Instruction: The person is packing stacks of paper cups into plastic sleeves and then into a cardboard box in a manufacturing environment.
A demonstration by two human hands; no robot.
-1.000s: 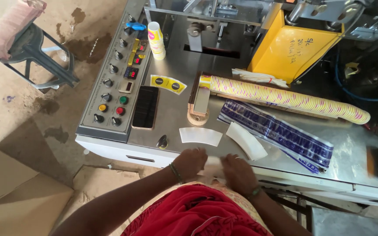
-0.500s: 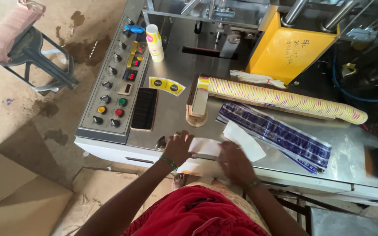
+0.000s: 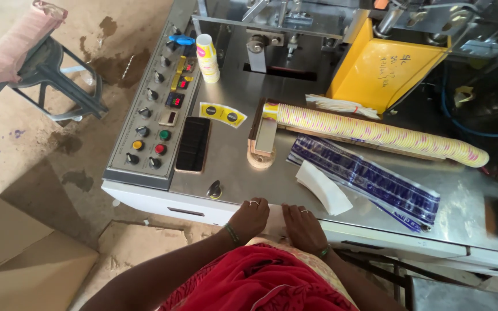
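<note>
Two hands met at the machine's near edge over a white blank point(image 3: 274, 222), mostly hidden between them. Left hand point(image 3: 249, 219) and right hand point(image 3: 302, 227) lay flat, fingers curled down; whether they gripped it I could not tell. More blanks point(image 3: 323, 187) lay beside a cup stack point(image 3: 376, 133). Seemingly gathering blanks; lifting would need a firm pinch.
</note>
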